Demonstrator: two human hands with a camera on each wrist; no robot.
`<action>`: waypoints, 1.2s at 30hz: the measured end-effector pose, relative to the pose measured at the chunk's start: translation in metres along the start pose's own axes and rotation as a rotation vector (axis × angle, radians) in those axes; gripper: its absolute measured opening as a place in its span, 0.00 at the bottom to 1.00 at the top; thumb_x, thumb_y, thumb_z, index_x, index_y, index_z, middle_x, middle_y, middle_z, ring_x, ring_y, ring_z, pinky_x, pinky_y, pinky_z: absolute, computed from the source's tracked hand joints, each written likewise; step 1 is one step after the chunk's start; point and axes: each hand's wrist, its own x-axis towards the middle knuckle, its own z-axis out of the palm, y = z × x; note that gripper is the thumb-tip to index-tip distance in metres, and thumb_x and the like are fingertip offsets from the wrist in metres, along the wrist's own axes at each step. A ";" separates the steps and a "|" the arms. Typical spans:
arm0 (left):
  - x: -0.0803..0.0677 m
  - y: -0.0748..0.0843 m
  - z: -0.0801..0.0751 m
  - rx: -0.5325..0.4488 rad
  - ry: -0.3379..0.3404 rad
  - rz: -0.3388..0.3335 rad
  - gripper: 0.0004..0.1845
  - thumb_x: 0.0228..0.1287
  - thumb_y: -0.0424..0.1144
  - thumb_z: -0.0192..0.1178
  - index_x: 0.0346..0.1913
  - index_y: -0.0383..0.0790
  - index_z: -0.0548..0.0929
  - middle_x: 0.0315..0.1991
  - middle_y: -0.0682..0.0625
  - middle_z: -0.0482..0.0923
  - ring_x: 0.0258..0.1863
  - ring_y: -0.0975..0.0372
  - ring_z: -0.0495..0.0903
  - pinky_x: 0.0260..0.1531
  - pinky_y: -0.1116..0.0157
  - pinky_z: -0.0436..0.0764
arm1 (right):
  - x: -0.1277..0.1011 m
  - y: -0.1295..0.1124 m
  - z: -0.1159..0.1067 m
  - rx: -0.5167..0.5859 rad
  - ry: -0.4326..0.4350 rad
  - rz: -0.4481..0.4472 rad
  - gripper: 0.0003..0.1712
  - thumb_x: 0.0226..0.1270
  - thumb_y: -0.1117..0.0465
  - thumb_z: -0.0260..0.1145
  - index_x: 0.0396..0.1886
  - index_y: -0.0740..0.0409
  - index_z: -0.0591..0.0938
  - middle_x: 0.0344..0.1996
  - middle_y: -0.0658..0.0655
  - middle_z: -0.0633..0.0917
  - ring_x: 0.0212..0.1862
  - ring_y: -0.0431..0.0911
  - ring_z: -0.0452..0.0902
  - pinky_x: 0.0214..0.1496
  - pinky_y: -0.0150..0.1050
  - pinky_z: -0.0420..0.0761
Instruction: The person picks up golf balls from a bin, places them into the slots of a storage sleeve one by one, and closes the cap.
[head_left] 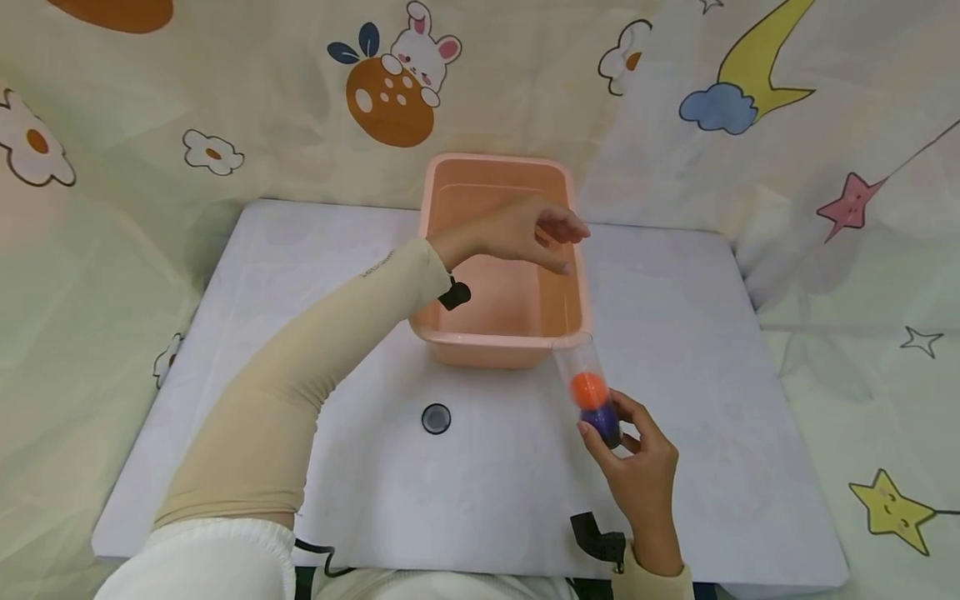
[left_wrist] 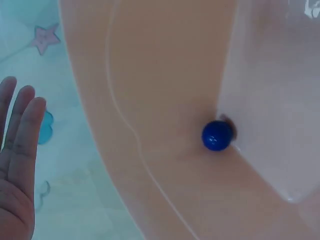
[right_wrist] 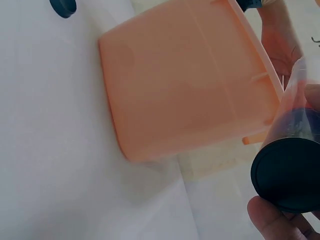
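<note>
**Tube tilted at the basin rim, one ball already inside**

My right hand point(head_left: 637, 467) has its grip wrapped round the lower end of a clear plastic tube point(head_left: 588, 387), thumb and fingers curled about it near the black cap point(right_wrist: 287, 175). The tube leans up and away from me, its open mouth touching the near right corner of the pink plastic basin point(head_left: 480, 346). Inside the tube I see an orange ball point(head_left: 589, 389) sitting just above a dark purple ball point(head_left: 602, 421), the two touching.

My left hand point(head_left: 525, 233) hovers over the basin's far right part with its grip released, fingers loosely extended and holding nothing; the left wrist view shows the fingers point(left_wrist: 20, 135) straight. A blue ball point(left_wrist: 217, 135) lies on the basin floor, against one wall.

The basin stands on the white table point(head_left: 712, 433). A small dark round lid point(head_left: 436, 418) lies on the table just in front of the basin, well apart from the tube. A cartoon-print cloth point(head_left: 825, 125) hangs behind.
</note>
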 end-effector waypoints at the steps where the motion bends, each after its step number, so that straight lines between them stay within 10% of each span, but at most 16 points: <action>1: 0.002 -0.003 -0.002 -0.002 0.027 -0.016 0.31 0.68 0.40 0.77 0.71 0.34 0.81 0.68 0.43 0.82 0.68 0.53 0.80 0.65 0.59 0.81 | 0.000 0.001 -0.001 -0.003 0.001 0.001 0.32 0.55 0.72 0.84 0.60 0.71 0.85 0.49 0.67 0.91 0.48 0.25 0.76 0.45 0.16 0.77; 21: 0.045 -0.075 -0.024 -0.096 0.333 -0.226 0.26 0.72 0.42 0.73 0.68 0.36 0.85 0.66 0.43 0.84 0.67 0.55 0.81 0.66 0.67 0.77 | -0.002 0.012 -0.011 -0.021 0.035 0.016 0.32 0.53 0.73 0.84 0.59 0.72 0.84 0.47 0.68 0.91 0.49 0.23 0.75 0.44 0.16 0.77; 30: 0.056 -0.103 -0.018 -0.234 0.530 -0.484 0.23 0.74 0.42 0.71 0.67 0.37 0.87 0.68 0.46 0.83 0.64 0.58 0.82 0.61 0.66 0.81 | -0.001 0.017 -0.016 -0.037 0.054 0.035 0.31 0.54 0.73 0.84 0.59 0.72 0.84 0.47 0.68 0.91 0.50 0.23 0.74 0.44 0.15 0.77; 36: 0.061 -0.129 -0.005 -0.396 0.630 -0.656 0.15 0.76 0.41 0.67 0.57 0.35 0.88 0.48 0.46 0.86 0.48 0.55 0.85 0.54 0.61 0.87 | 0.000 0.021 -0.017 -0.041 0.056 0.042 0.31 0.54 0.73 0.84 0.59 0.72 0.85 0.47 0.68 0.91 0.49 0.25 0.75 0.44 0.16 0.77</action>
